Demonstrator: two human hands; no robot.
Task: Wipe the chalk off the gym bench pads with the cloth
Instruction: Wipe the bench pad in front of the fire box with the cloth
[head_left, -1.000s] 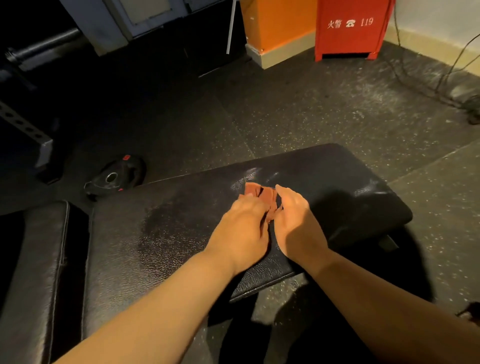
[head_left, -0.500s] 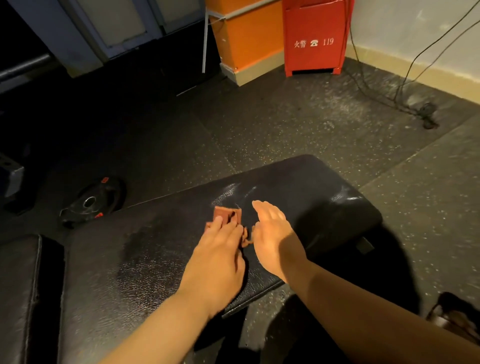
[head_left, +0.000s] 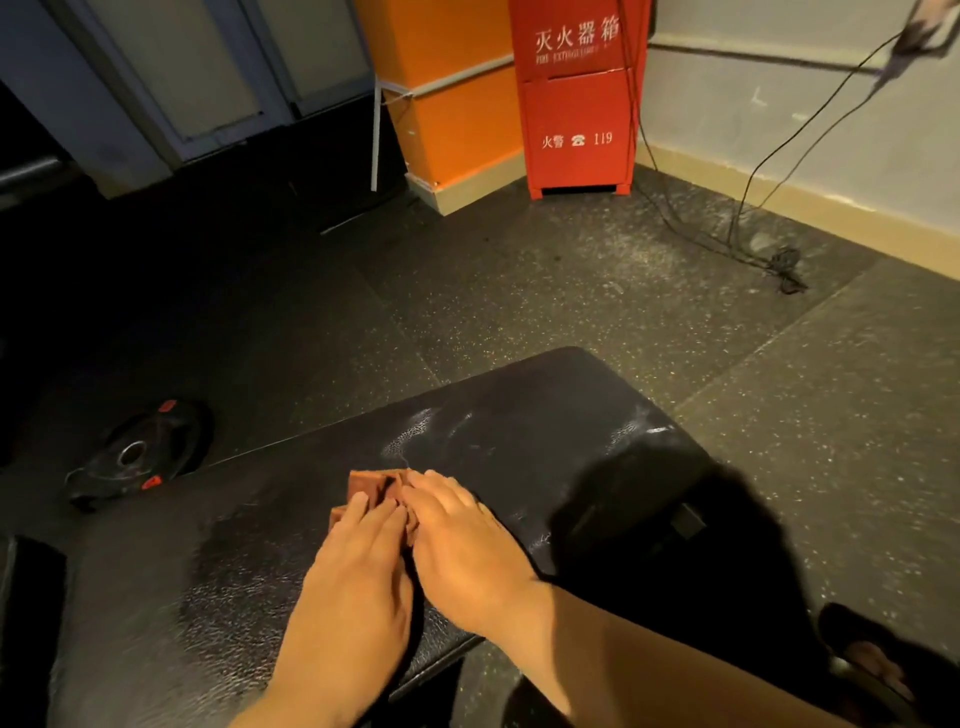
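Left hand, right hand, one cloth

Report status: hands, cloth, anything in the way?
Left hand and right hand pressing flat on cloth. Cloth bunched on bench pad. No obstruction seen on pad.

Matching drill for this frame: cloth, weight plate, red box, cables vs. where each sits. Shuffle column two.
1. cloth
2. weight plate
3. red box
4. cables

A. on the floor, left of the bench pad
B. upright against the far wall
C. under the left hand and right hand
D. trailing from the wall onto the floor

Pairs: 1-C, 2-A, 3-B, 4-D
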